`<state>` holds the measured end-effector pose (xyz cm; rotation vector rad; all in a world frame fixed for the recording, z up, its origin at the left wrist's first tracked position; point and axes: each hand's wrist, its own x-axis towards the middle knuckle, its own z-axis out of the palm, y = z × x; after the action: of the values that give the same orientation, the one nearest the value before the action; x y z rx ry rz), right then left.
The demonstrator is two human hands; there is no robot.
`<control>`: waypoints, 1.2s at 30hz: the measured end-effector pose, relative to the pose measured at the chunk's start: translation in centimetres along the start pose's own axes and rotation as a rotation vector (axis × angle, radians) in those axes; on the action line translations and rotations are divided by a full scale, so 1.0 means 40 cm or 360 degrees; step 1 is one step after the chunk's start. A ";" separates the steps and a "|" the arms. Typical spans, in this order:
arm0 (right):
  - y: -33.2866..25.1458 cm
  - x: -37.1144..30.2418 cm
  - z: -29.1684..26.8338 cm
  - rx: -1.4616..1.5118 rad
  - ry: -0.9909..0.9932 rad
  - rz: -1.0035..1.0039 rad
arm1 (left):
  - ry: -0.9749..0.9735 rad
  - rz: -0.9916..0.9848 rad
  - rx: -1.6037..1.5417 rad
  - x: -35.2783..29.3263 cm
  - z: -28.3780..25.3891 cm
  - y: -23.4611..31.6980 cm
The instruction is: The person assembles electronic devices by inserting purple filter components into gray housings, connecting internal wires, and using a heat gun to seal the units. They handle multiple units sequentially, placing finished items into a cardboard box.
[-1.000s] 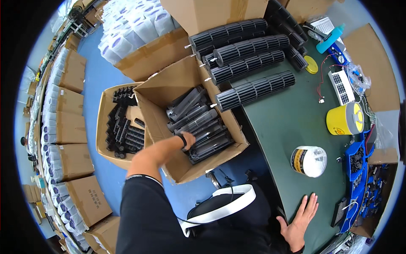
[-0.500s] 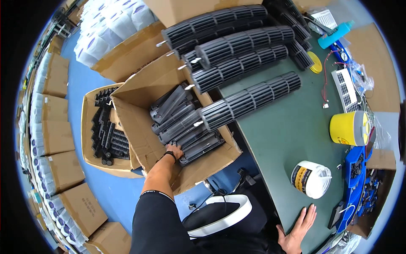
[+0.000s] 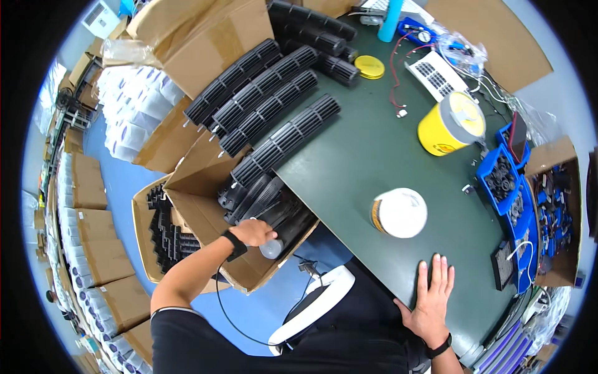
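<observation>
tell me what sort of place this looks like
Probably an assembly workshop: ribbed black cylinders lie on a dark green worktable, blue plastic bins hold small dark parts, and brown cardboard boxes stand in a row on the left.

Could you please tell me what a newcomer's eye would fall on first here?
Probably the ribbed black cylinders, lying side by side at the upper left of the green table, and the bright yellow tub toward its right side. Next, perhaps, the left hand at the open cardboard box of dark parts, while the right hand rests spread on the table.
</observation>
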<state>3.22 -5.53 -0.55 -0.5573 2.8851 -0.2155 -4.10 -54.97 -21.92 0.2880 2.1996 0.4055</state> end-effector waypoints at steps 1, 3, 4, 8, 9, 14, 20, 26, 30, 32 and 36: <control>-0.001 0.001 -0.004 0.0027 0.0021 -0.0026 | 0.0018 -0.0067 -0.0159 -0.058 -0.059 0.030; -0.001 -0.004 -0.013 0.0106 0.0025 -0.0053 | -0.0024 -0.0169 -0.0444 -0.170 -0.135 0.072; -0.002 0.000 -0.018 0.0147 0.0034 -0.0076 | -0.0076 -0.0206 -0.0568 -0.233 -0.175 0.101; -0.032 -0.021 -0.064 0.0993 0.0265 -0.0237 | -0.0154 -0.0487 -0.1027 -0.494 -0.277 0.315; -0.054 -0.032 -0.068 0.1397 0.0306 -0.0218 | -0.0193 -0.0505 -0.1026 -0.541 -0.298 0.368; -0.148 -0.056 -0.053 0.3376 -0.1146 0.0162 | -0.0145 -0.0418 -0.1255 -0.721 -0.358 0.673; -0.069 -0.172 -0.193 0.3686 -0.1097 -0.0141 | -0.0255 -0.0111 -0.1802 -0.744 -0.369 1.110; 0.149 -0.377 -0.288 0.3378 -0.0104 0.0090 | -0.0703 0.0380 -0.1772 -0.681 -0.340 1.428; 0.284 -0.453 -0.249 0.3570 0.0320 0.0459 | -0.1016 0.0464 -0.1597 -0.500 -0.288 1.580; 0.362 -0.487 -0.161 0.3610 0.0454 0.0561 | -0.1076 0.0501 -0.1587 -0.408 -0.245 1.642; 0.369 -0.543 -0.034 0.2658 0.1470 0.0724 | -0.1045 0.0443 -0.1452 -0.252 -0.113 1.734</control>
<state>17.48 16.46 1.66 0.6434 2.0118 -2.7950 2.87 4.58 14.65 0.1766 1.1749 1.2136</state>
